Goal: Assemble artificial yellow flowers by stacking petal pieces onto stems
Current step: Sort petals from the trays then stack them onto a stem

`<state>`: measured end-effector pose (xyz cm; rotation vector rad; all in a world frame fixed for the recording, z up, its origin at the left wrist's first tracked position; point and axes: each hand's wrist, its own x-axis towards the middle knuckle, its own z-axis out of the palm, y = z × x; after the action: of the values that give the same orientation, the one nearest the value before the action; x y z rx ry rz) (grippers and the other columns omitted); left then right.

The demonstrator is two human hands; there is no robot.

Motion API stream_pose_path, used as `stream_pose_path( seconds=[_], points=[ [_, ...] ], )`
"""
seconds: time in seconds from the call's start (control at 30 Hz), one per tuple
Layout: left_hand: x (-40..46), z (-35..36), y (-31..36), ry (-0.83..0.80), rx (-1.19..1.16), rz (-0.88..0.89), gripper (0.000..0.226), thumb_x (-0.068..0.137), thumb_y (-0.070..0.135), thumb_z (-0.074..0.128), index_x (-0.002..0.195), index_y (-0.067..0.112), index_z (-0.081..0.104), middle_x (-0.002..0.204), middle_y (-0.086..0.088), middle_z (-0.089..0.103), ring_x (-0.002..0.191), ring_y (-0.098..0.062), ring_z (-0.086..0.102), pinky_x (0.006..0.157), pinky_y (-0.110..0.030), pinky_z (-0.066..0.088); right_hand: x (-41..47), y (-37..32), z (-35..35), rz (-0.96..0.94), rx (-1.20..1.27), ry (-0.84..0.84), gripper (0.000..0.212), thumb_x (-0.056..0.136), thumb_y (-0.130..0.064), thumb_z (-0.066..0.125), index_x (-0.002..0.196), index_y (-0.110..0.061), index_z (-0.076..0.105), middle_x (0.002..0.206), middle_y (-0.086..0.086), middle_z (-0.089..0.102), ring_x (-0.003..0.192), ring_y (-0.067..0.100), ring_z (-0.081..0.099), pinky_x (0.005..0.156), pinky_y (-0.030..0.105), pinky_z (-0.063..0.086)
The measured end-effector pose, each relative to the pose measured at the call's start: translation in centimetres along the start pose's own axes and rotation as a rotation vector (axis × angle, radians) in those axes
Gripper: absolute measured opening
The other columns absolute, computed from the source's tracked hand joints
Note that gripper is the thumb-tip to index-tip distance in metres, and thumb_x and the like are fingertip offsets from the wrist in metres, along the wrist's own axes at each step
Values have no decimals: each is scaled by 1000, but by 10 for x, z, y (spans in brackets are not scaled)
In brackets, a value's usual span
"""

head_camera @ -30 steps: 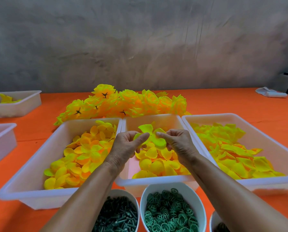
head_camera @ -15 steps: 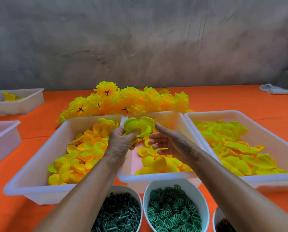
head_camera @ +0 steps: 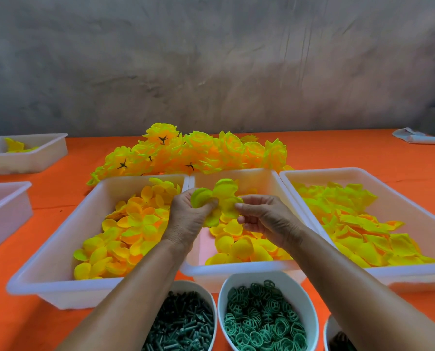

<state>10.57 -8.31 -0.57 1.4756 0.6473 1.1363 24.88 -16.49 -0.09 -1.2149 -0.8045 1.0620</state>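
Both hands are up over the middle tray point(head_camera: 267, 268), working on one yellow-green petal piece point(head_camera: 222, 196). The left hand point(head_camera: 188, 221) has its grip closed on the piece, thumb and fingers curled round the left lobes. The right hand point(head_camera: 264, 220) pinches the right edge with thumb and forefinger, other fingers loosely curled underneath. So the piece is held in the air between the two hands, just above the loose petals in that tray.

The left tray point(head_camera: 46, 287) holds rounder yellow-orange petals, the right tray point(head_camera: 413, 277) flatter pointed ones. Behind the trays, a heap of finished flowers point(head_camera: 198, 153) lies on the orange surface point(head_camera: 350, 153). Up front there's a bowl of dark green stems point(head_camera: 183, 323) and a bowl of green rings point(head_camera: 262, 317).
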Motion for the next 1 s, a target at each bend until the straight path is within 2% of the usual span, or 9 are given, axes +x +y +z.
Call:
stream_pose_path(
  seconds=[0.23,0.37,0.5,0.6,0.7,0.77,0.83,0.93,1.0],
  points=[
    [0,1,1,-9,2,-36,11,78,4,73,82,13,67,72,2,70,61,-4,64,54,-19,52,-3,-1,-1,-122,-151,97,16,80,-4,70,67,-8,60,50,0,64,38,7,54,41,17,43],
    [0,1,2,-18,-25,-69,8,81,9,69,81,17,67,67,6,70,59,-5,65,48,-21,52,0,1,-5,-200,-174,170,27,78,-6,72,58,-7,55,43,1,56,34,9,38,37,17,29],
    [0,0,-1,-44,52,-46,15,82,0,67,78,14,65,61,2,64,49,-3,58,42,-17,45,-2,2,0,-161,-263,130,30,78,-10,74,57,-8,53,42,0,51,37,10,36,37,18,27],
    [-1,0,-4,-123,176,-23,16,81,-2,67,77,14,66,58,-3,59,44,-4,51,38,-17,39,-5,-6,5,-102,-416,133,30,78,-29,75,63,-10,57,52,2,55,42,9,42,41,18,30],
    [-1,3,-6,-229,315,-19,20,84,-4,62,79,14,67,64,-7,60,53,-13,54,45,-24,44,-8,-22,2,-50,-592,141,29,81,-37,71,77,-9,63,65,4,58,53,11,46,46,19,33],
    [-1,5,-7,-315,444,-20,14,85,-3,61,81,10,67,71,-11,63,64,-21,56,58,-37,49,-12,-35,-8,-40,-567,153,22,84,-30,70,72,-13,61,63,1,58,52,9,46,45,17,33],
    [-2,7,-7,-413,607,-16,4,84,5,66,85,9,67,78,-11,64,72,-25,58,67,-43,49,-19,-46,-26,-30,-533,201,18,84,-21,69,70,-16,59,63,0,58,52,8,46,47,19,35],
    [-3,9,-5,-462,858,-19,31,82,27,72,109,17,61,95,-1,61,87,-20,55,70,-31,44,-33,-57,-66,-6,-481,346,15,85,-12,68,72,-16,60,65,2,58,52,8,47,50,20,34],
    [-3,11,-2,-428,915,-8,50,81,36,72,124,19,54,112,0,58,98,-15,52,78,-27,42,-45,-61,-97,-1,-475,471,12,85,-10,67,75,-15,62,65,2,57,53,8,47,52,21,35]
  ],
)
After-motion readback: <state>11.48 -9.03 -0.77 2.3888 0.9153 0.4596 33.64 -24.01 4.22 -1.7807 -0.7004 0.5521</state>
